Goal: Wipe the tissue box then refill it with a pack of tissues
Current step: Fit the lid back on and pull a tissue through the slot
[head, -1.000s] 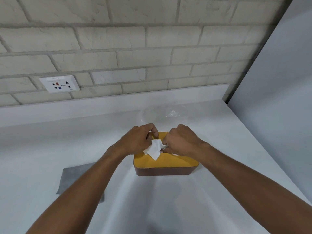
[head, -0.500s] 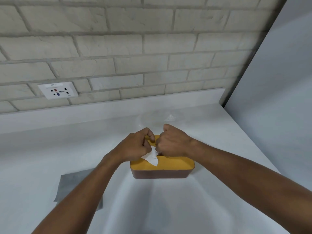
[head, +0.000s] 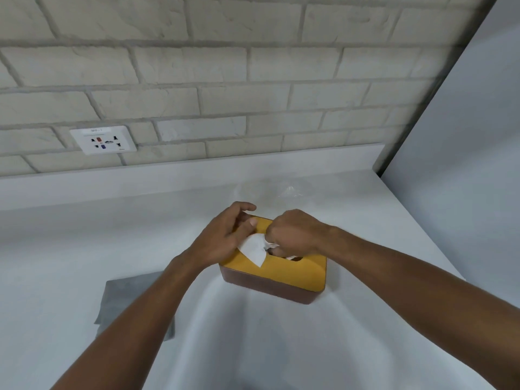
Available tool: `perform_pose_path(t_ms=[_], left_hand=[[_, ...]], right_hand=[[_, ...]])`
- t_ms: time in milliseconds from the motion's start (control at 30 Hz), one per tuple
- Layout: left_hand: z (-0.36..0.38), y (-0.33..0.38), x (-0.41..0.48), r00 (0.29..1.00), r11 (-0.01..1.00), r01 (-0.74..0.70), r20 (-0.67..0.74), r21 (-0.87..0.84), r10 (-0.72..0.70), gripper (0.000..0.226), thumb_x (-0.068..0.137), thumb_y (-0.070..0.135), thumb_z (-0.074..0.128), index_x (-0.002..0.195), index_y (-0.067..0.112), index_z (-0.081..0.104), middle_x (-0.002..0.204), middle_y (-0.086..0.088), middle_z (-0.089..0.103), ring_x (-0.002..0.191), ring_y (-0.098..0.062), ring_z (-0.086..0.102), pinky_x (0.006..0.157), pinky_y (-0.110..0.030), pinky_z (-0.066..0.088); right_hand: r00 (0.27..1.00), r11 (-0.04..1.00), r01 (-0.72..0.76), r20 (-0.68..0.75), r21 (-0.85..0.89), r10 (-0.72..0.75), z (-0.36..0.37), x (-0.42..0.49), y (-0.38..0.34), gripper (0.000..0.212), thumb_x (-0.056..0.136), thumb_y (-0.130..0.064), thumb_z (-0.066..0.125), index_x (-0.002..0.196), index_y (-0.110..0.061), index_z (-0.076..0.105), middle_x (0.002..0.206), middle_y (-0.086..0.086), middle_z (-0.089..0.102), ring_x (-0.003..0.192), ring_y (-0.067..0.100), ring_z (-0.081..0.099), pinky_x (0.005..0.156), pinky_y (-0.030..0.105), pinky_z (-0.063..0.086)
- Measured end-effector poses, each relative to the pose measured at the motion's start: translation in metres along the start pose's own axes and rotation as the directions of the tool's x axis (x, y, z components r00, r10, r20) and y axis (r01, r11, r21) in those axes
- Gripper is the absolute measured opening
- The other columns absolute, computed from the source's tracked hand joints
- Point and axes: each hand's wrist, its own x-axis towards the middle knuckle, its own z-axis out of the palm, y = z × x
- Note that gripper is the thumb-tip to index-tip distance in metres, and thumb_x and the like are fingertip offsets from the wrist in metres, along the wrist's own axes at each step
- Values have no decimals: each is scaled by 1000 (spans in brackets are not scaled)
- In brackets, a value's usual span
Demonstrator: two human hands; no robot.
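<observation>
Item: tissue box (head: pixel 295 274), yellow lid on a brown body, standing on the white desk (head: pixel 84 249) just right of the frame's centre, lid closed. Slot (head: pixel 295 258) in the lid, partly covered by the right hand. Item: tissue (head: pixel 253 249), one white sheet drawn up through the slot and lying over the lid towards the left, its point aimed at the lower edge of the frame. Left hand (head: pixel 225 235): fingers loosely spread and relaxed, resting on the far left corner of the lid and on the sheet's edge; no clasp shows. Right hand (head: pixel 292 232): fingers curled down at the slot, tips pinching the root of the sheet. Also present: grey cloth (head: pixel 126 294) flat on the desk at lower left, partly under the left forearm; clear plastic wrapper (head: pixel 287 191) on the desk behind the box; wall socket (head: pixel 103 139) at upper left on the brick wall. Step in hand, by judgement: wiping and refilling look finished, and the first sheet is being dressed through the opening. Next move calls for a light pull with the lid steadied, so the sheet stands free without tearing or lifting the lid.
</observation>
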Motion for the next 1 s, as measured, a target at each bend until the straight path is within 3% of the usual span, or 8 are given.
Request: perform_pose_path(t_ms=[133,267,367,467,633,767,867,1000], left_hand=[[-2,1,1,1000,999,-7,20,46,6,30,109,45,42,136,37,53,112,20,64,106,3,57,85,-22,44],[-8,-2,6,999,999,40,5,-11,-40,29,109,51,37,133,44,53,118,14,67,111,-6,62,90,-25,48],[-9,-4,8,998,998,62,18,-12,-62,33,108,54,35,134,43,52,124,9,66,115,-14,63,99,-34,51],[-7,-3,9,997,997,72,24,-14,-72,34,108,53,36,135,41,53,122,9,67,115,-14,63,96,-32,49],[-5,-4,9,997,997,73,13,8,-73,28,108,53,38,130,45,53,121,13,66,113,-7,61,87,-22,46],[-3,0,4,998,998,69,0,3,-69,30,107,50,41,132,39,56,117,18,66,109,3,58,83,-15,42],[-2,1,3,998,998,55,1,6,-55,30,107,49,43,132,39,56,116,21,65,108,7,57,83,-14,41],[-2,1,3,998,998,56,0,3,-56,31,107,53,41,129,40,57,118,21,65,111,6,57,86,-17,43]], right_hand=[[980,965,-199,42,171,194,-4,-9,4,38,77,-38,64,60,-18,38,59,1,45,53,19,38,50,33,27],[969,944,-245,28,223,245,-1,-14,11,40,81,-43,65,64,-17,41,64,3,49,58,20,41,50,32,25],[975,957,-212,-19,199,220,0,-15,9,36,82,-43,64,64,-16,47,68,7,56,58,19,40,49,31,24],[979,965,-198,-19,175,204,-2,-16,6,38,80,-43,64,61,-17,43,64,2,51,54,19,38,48,31,23],[999,990,26,-40,-141,-32,0,-15,-1,35,85,-33,61,56,-22,45,61,-1,52,54,20,40,58,32,26],[994,952,67,-60,-297,-89,-2,-8,-5,25,74,-31,72,53,-24,61,71,-2,56,67,20,46,60,33,25],[993,961,54,-89,-269,-81,-2,-1,-10,24,72,-23,74,51,-21,62,82,3,59,73,23,48,58,33,27],[987,991,45,-144,-127,-64,4,0,-8,25,65,-22,81,49,-17,62,77,4,57,68,23,49,55,31,27]])
